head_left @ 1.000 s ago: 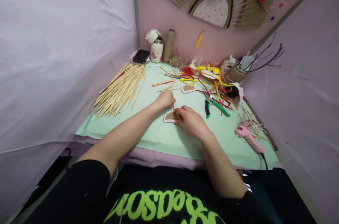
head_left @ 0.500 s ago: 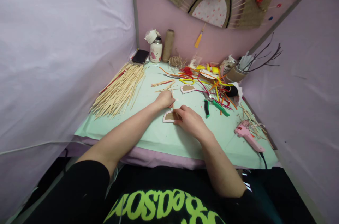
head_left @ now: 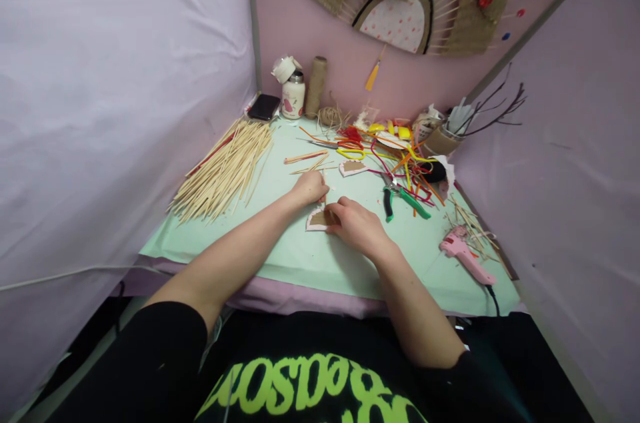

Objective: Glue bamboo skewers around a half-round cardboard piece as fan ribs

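Observation:
My right hand (head_left: 357,223) grips the right part of a small half-round cardboard piece (head_left: 318,219) with a pinkish-white edge, which lies on the table. My left hand (head_left: 311,188) is closed just behind it, pinching a thin wooden stick (head_left: 325,175) whose lower end meets the curved edge of the cardboard; whether it is fixed there I cannot tell. A second half-round cardboard piece (head_left: 354,168) lies farther back. Close to the left hand are a few loose sticks (head_left: 306,157) and yellow-handled scissors (head_left: 350,153).
A big pile of wooden sticks (head_left: 223,173) lies at left. Green-handled pliers (head_left: 410,202), a pink glue gun (head_left: 466,255) and a tangle of coloured pipe cleaners (head_left: 407,163) are at right. A bottle (head_left: 293,96), twine roll (head_left: 316,86) and phone (head_left: 264,107) stand or lie at the back.
The view has shifted very slightly. Both hands keep the same hold on the stick and the cardboard piece.

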{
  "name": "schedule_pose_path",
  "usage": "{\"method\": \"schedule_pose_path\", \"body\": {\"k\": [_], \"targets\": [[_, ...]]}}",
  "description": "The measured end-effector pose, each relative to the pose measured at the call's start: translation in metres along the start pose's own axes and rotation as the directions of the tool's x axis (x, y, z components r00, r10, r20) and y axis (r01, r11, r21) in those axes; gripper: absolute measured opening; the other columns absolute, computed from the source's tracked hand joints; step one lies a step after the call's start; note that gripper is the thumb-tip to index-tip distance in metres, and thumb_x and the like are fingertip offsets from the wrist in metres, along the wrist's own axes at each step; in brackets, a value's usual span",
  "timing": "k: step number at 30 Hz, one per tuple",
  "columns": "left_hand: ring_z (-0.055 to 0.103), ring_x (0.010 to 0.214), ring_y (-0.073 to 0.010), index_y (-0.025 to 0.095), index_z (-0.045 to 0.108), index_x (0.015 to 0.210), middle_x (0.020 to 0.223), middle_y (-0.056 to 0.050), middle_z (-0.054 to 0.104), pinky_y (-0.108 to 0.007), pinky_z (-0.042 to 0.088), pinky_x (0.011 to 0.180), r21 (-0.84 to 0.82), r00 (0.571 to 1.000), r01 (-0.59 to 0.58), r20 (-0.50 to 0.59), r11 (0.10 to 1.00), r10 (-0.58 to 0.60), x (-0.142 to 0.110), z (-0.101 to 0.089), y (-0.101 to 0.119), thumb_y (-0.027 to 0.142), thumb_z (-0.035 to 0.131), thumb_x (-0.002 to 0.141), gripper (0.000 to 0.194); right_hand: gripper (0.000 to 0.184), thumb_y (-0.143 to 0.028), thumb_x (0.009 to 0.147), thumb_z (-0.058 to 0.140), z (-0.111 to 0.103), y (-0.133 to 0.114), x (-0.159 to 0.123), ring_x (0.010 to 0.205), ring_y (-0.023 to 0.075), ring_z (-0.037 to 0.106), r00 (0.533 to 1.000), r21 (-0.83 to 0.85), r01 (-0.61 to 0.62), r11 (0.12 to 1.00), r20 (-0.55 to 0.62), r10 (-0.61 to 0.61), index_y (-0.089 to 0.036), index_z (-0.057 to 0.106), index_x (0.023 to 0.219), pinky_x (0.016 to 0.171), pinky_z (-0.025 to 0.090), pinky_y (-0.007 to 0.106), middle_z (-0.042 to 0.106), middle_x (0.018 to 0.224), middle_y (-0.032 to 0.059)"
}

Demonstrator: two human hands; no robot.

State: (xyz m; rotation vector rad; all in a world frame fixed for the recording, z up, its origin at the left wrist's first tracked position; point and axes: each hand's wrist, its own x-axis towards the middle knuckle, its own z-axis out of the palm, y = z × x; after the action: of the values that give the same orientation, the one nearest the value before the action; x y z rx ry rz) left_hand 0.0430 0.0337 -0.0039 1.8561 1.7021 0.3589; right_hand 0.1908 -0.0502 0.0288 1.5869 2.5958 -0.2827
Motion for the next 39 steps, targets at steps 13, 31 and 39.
{"method": "schedule_pose_path", "body": {"k": [13, 31, 39], "targets": [[0.068, 0.07, -0.0154, 0.015, 0.072, 0.064, 0.064, -0.006, 0.072, -0.02, 0.051, 0.072, 0.008, 1.0, 0.027, 0.005, 1.0, -0.027, 0.0004, -0.0008, 0.0017, 0.014, 0.055, 0.074, 0.02, 0.019, -0.032, 0.087, 0.067, -0.0019, -0.0012, 0.0002, 0.1, 0.0204, 0.058, 1.0, -0.006, -0.006, 1.0, 0.005, 0.007, -0.025, 0.062, 0.104, 0.063, 0.036, 0.028, 0.061, 0.112, 0.0058], [0.067, 0.066, -0.0159, 0.013, 0.072, 0.064, 0.063, -0.007, 0.071, -0.023, 0.051, 0.071, -0.027, 1.0, 0.023, -0.01, 0.999, -0.024, 0.0039, 0.0023, -0.0015, 0.013, 0.056, 0.072, 0.018, 0.019, -0.033, 0.087, 0.067, -0.0006, 0.0002, 0.0014, 0.099, 0.0208, 0.057, 1.0, -0.01, 0.007, 1.0, 0.005, -0.007, -0.024, 0.062, 0.103, 0.064, 0.036, 0.028, 0.061, 0.112, 0.0063], [0.067, 0.064, -0.0161, 0.013, 0.074, 0.066, 0.063, -0.008, 0.071, -0.024, 0.051, 0.069, -0.017, 1.0, 0.011, -0.011, 1.0, -0.011, 0.0024, 0.0023, -0.0009, 0.014, 0.053, 0.074, 0.022, 0.022, -0.032, 0.087, 0.067, -0.0008, 0.0, 0.0017, 0.1, 0.0205, 0.057, 1.0, -0.012, 0.007, 1.0, 0.012, -0.007, -0.024, 0.063, 0.107, 0.065, 0.036, 0.027, 0.06, 0.112, 0.0061]]}}
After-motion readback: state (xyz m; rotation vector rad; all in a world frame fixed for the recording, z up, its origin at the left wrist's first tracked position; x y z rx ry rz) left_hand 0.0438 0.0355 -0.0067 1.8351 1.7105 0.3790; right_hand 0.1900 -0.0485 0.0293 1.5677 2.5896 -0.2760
